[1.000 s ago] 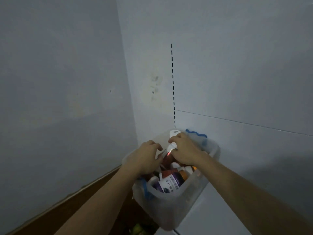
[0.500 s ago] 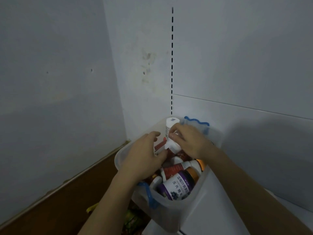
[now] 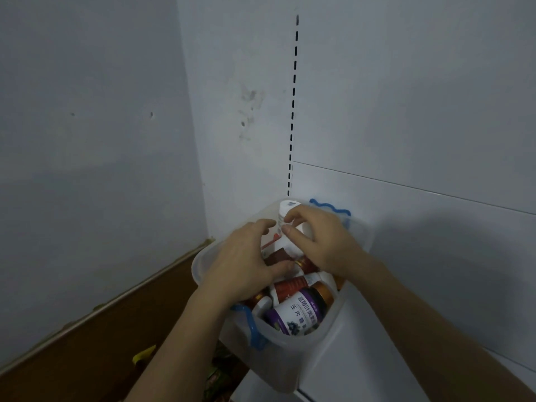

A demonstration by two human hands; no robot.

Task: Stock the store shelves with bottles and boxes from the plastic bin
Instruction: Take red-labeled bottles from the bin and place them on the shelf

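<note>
Translucent plastic bin (image 3: 278, 369): right hand (image 3: 324, 242) pinches a white cylindrical bottle (image 3: 285, 213), left hand (image 3: 246, 265) spread

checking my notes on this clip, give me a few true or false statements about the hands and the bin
1. The right hand grips a white bottle. True.
2. The plastic bin is empty. False: it holds several bottles, among them a purple-labelled bottle.
3. The bin's handles are red. False: they are blue.
4. The left hand reaches into the bin. True.
5. Both hands are on the wall. False: both are at the bin.
</note>
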